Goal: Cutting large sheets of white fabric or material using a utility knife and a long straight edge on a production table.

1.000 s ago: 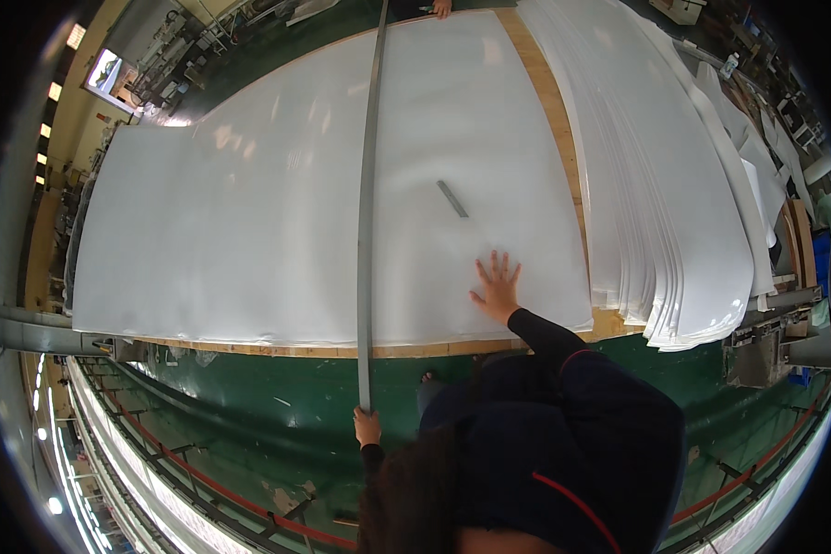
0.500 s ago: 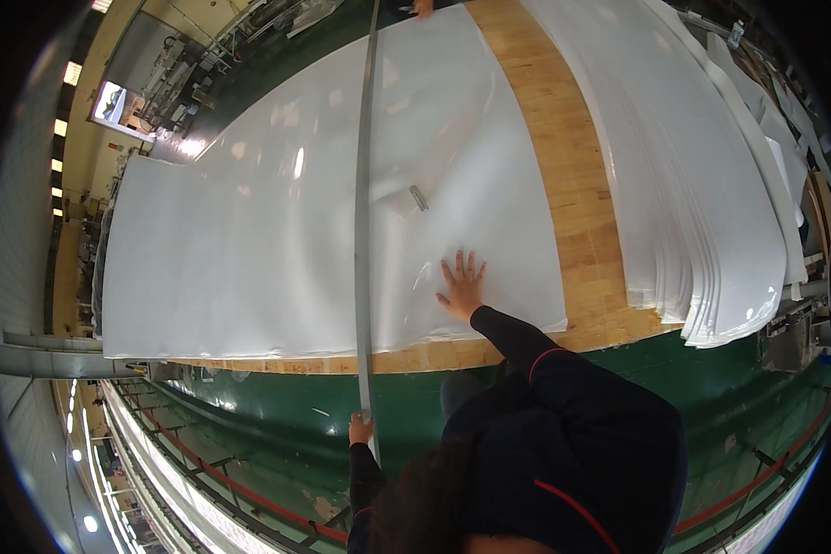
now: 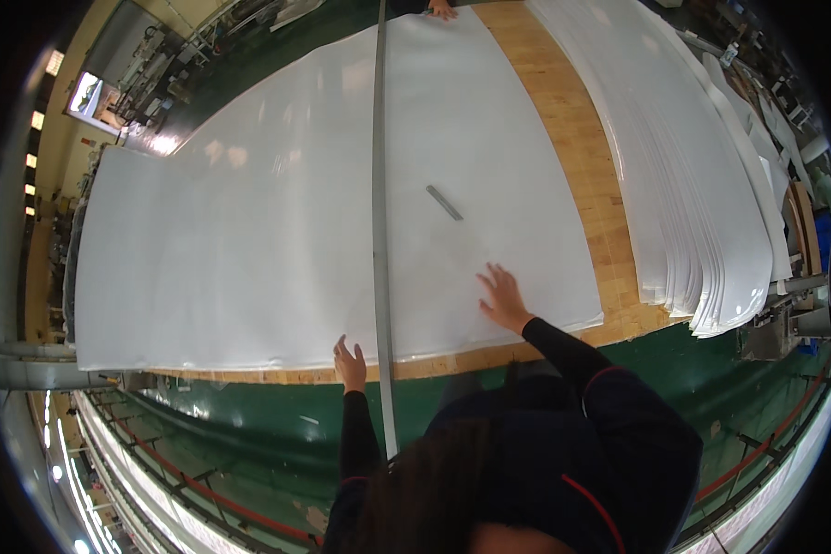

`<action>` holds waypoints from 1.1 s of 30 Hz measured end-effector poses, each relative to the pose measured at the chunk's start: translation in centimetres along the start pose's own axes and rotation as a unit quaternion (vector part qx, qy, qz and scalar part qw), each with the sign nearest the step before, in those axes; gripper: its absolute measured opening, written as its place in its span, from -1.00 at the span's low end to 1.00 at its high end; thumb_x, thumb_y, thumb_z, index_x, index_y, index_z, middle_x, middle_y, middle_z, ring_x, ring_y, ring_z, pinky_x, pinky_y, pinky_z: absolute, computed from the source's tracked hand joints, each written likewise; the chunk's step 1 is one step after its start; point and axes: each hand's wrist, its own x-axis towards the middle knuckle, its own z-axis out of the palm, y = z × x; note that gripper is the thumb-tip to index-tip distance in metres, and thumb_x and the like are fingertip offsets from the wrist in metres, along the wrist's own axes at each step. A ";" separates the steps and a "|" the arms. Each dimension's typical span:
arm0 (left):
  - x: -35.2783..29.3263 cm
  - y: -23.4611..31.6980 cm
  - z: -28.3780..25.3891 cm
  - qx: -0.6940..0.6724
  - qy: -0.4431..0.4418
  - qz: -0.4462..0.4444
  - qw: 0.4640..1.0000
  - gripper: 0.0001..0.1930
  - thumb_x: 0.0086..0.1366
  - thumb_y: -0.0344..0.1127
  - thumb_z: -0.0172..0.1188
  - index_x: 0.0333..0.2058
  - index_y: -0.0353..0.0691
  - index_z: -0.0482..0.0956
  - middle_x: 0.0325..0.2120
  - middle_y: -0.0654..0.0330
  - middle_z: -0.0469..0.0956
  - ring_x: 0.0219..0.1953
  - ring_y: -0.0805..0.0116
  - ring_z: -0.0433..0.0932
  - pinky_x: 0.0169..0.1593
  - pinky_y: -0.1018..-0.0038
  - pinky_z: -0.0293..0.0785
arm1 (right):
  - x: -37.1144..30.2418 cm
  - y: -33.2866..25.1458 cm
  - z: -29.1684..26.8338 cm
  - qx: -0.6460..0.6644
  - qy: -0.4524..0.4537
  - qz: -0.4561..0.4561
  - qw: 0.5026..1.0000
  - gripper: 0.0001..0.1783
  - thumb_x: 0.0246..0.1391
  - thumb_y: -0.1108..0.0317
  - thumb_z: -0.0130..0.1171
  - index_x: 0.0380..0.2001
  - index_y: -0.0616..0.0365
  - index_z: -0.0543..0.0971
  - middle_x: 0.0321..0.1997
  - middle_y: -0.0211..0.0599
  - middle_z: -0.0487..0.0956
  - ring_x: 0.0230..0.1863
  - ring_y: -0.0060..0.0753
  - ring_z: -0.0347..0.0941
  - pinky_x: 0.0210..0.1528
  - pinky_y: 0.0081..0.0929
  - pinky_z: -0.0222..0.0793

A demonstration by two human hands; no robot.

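Right hand (image 3: 503, 297) lies flat and spread on the white sheet (image 3: 277, 231) at lower centre, left hand (image 3: 349, 362) open beside the long metal straightedge (image 3: 379, 231); uneven pressure could wrinkle the sheet or nudge the straightedge askew.

Right hand (image 3: 502, 300) lay flat, fingers spread, on the white sheet (image 3: 249, 231) covering the wooden table (image 3: 600, 203). Left hand (image 3: 349, 362) was open at the sheet's near edge, just beside the long metal straightedge (image 3: 379, 231). Small grey bar (image 3: 444, 203) lay on the sheet; stacked white sheets (image 3: 702, 185) to the right.
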 end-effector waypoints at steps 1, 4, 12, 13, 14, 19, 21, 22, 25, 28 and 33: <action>2.2 -0.3 0.2 0.013 -0.003 -0.009 1.000 -0.60 0.15 -0.28 0.02 -0.04 -0.25 0.25 -0.10 -0.11 0.32 -0.05 -0.06 0.29 -0.04 0.17 0.21 | 0.6 -1.6 0.3 0.039 0.006 -0.046 0.998 -0.30 -0.18 0.20 0.12 0.10 0.03 0.19 0.22 0.00 0.03 0.24 0.06 -0.11 0.18 0.02 -0.18; 7.9 -5.0 0.2 0.145 0.029 -0.033 0.988 -0.52 0.14 -0.17 0.02 0.05 -0.10 0.21 0.05 -0.03 0.20 0.11 0.03 0.14 0.10 0.09 0.02 | 3.6 -7.9 1.7 0.090 -0.027 -0.128 0.987 -0.28 -0.21 0.27 0.14 0.11 0.01 0.19 0.24 0.00 0.01 0.26 0.05 -0.13 0.17 0.06 -0.17; 14.3 -9.5 2.0 0.278 0.083 -0.267 0.919 -0.30 0.07 0.30 -0.14 0.18 0.27 0.00 0.21 -0.07 -0.15 0.20 -0.27 -0.15 0.07 -0.25 -0.19 | 7.8 -13.6 8.2 -0.020 -0.095 -0.120 0.988 -0.24 -0.13 -0.05 0.07 0.16 -0.06 0.14 0.29 -0.07 -0.09 0.30 0.09 -0.28 0.13 0.31 -0.30; 14.9 -10.4 1.8 0.281 0.074 -0.265 0.919 -0.30 0.07 0.30 -0.14 0.18 0.27 0.00 0.21 -0.07 -0.15 0.20 -0.27 -0.15 0.07 -0.25 -0.19 | 8.2 -14.3 8.9 -0.019 -0.102 -0.114 0.988 -0.24 -0.13 -0.05 0.07 0.16 -0.06 0.14 0.29 -0.07 -0.09 0.30 0.09 -0.28 0.13 0.31 -0.30; 15.5 -10.4 1.4 0.274 0.070 -0.262 0.923 -0.30 0.07 0.31 -0.16 0.18 0.28 0.00 0.21 -0.05 -0.15 0.20 -0.25 -0.16 0.08 -0.24 -0.20 | 8.7 -14.6 8.9 -0.027 -0.099 -0.112 0.988 -0.23 -0.14 -0.06 0.06 0.16 -0.07 0.15 0.29 -0.08 -0.09 0.30 0.11 -0.28 0.12 0.31 -0.29; 17.1 -12.8 0.4 0.266 0.089 -0.262 0.924 -0.30 0.07 0.34 -0.18 0.17 0.31 -0.01 0.21 -0.02 -0.12 0.22 -0.18 -0.16 0.10 -0.21 -0.23 | 10.2 -16.5 10.1 -0.022 -0.086 -0.106 0.990 -0.20 -0.14 -0.10 0.05 0.15 0.00 0.14 0.28 -0.09 -0.07 0.30 0.06 -0.26 0.15 0.26 -0.28; 16.2 -13.2 0.4 0.264 0.086 -0.259 0.925 -0.31 0.07 0.33 -0.17 0.17 0.31 0.00 0.21 -0.02 -0.11 0.22 -0.17 -0.16 0.11 -0.21 -0.22 | 9.8 -17.0 10.4 0.004 -0.070 -0.085 0.994 -0.18 -0.13 -0.09 0.05 0.15 0.11 0.13 0.28 -0.10 -0.04 0.31 -0.02 -0.25 0.19 0.17 -0.29; 15.7 -13.5 0.2 0.259 0.088 -0.263 0.925 -0.31 0.08 0.31 -0.15 0.17 0.30 0.01 0.20 -0.02 -0.11 0.22 -0.17 -0.16 0.11 -0.20 -0.22 | 9.0 -17.4 10.4 0.007 -0.066 -0.086 0.994 -0.17 -0.12 -0.08 0.05 0.14 0.19 0.11 0.27 -0.11 -0.02 0.31 -0.09 -0.24 0.22 0.07 -0.31; 14.3 -13.1 -0.2 0.256 0.082 -0.252 0.930 -0.31 0.08 0.31 -0.14 0.17 0.30 0.00 0.20 0.01 -0.09 0.22 -0.14 -0.14 0.11 -0.19 -0.21 | 6.5 -17.2 11.0 0.009 -0.063 -0.072 0.995 -0.15 -0.12 -0.07 0.05 0.16 0.17 0.07 0.27 -0.12 -0.02 0.31 -0.09 -0.24 0.23 0.05 -0.34; 13.0 -14.0 -0.5 0.253 0.080 -0.256 0.930 -0.32 0.08 0.32 -0.17 0.17 0.31 0.00 0.21 0.03 -0.09 0.22 -0.13 -0.14 0.11 -0.19 -0.19 | 5.4 -17.8 11.1 0.028 -0.060 -0.073 0.995 -0.11 -0.13 -0.07 0.06 0.18 0.18 0.00 0.27 -0.11 -0.02 0.31 -0.10 -0.23 0.24 0.03 -0.38; 14.2 -14.3 -0.1 0.261 0.029 -0.301 0.917 -0.29 0.08 0.39 -0.28 0.19 0.32 -0.07 0.22 0.06 -0.16 0.23 -0.11 -0.16 0.10 -0.20 -0.18 | 6.2 -17.1 10.9 0.051 -0.034 -0.067 0.996 -0.07 -0.16 -0.04 0.10 0.17 0.23 -0.02 0.25 -0.05 0.01 0.29 -0.09 -0.16 0.23 -0.01 -0.26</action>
